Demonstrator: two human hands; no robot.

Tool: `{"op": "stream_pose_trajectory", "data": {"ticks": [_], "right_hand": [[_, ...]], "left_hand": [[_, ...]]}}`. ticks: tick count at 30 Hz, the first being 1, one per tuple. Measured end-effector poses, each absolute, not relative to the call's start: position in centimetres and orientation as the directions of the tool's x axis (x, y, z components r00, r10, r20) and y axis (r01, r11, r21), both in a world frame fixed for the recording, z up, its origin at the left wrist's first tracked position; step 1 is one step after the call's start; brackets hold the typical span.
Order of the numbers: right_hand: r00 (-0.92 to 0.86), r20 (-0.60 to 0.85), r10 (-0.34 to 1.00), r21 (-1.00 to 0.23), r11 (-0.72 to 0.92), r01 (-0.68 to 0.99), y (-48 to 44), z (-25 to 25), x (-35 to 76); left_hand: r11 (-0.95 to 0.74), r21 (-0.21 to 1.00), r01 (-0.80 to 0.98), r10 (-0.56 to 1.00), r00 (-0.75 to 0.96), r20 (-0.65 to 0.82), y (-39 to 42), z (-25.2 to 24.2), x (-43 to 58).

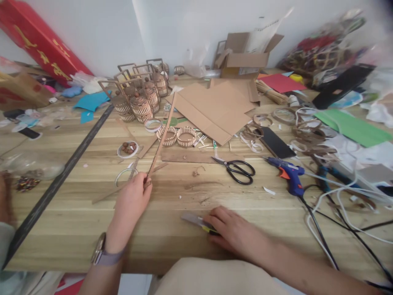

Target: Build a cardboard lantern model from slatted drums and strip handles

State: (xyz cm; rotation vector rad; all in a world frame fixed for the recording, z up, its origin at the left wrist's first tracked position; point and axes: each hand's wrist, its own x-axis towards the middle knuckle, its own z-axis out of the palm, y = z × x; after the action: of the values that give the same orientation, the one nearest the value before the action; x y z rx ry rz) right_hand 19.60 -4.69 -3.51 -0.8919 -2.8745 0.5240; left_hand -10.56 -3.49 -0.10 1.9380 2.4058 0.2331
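My left hand, with a watch on its wrist, pinches the lower end of a long thin brown strip. The strip slants up and away over a slatted wooden ring to the cardboard. Close to the table's front edge, my right hand is curled over the yellow and black handle of a utility knife. Its blade lies low over the tabletop, pointing left. Black-handled scissors lie beyond my right hand. A second slatted ring sits beside the first, behind a flat brown strip.
Small slatted baskets with handles stand at the back left. Flat cardboard sheets lie mid-table. A blue glue gun rests on the right among tangled cables. Another person's arm shows at the left edge.
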Motion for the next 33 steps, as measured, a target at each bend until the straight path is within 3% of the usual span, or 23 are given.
{"op": "stream_pose_trajectory", "data": {"ticks": [3,6,8,13,18,20,26,33], "right_hand": [[-0.829,0.018,0.559,-0.434,0.752,0.497,-3.3,-3.4,17.4],[-0.852,0.128,0.508,-0.284,0.841,0.46,-0.5,-4.2,14.9],[-0.86,0.116,0.497,-0.235,0.855,0.463,1.9,-5.0,13.4],[-0.692,0.107,0.714,-0.169,0.699,0.695,5.3,-6.2,12.7],[-0.762,0.077,0.643,-0.14,0.764,0.63,1.7,-6.7,18.4],[-0.756,0.101,0.647,-0.055,0.762,0.645,-0.3,-6.8,21.8],[-0.668,0.205,0.715,0.167,0.647,0.744,-2.7,-6.6,29.9],[-0.419,0.294,0.859,0.239,0.358,0.902,1.1,-6.5,33.2]], "left_hand": [[0.164,0.192,0.967,0.979,-0.184,0.088,-3.2,0.1,-9.9],[0.143,0.239,0.96,0.978,-0.175,0.117,-3.1,0.4,-9.2],[0.137,0.264,0.955,0.975,-0.177,0.133,-3.1,0.4,-8.9],[0.06,0.321,0.945,0.978,-0.12,0.169,-3.2,0.1,-8.5],[0.004,0.365,0.931,0.984,-0.069,0.164,-3.3,-0.3,-8.4],[0.006,0.365,0.931,0.989,-0.059,0.137,-3.3,-0.3,-8.1],[-0.045,0.329,0.943,0.995,0.014,0.096,-2.8,-0.3,-6.8],[-0.102,0.269,0.958,0.993,0.115,-0.033,-2.5,-0.7,-5.5]]}}
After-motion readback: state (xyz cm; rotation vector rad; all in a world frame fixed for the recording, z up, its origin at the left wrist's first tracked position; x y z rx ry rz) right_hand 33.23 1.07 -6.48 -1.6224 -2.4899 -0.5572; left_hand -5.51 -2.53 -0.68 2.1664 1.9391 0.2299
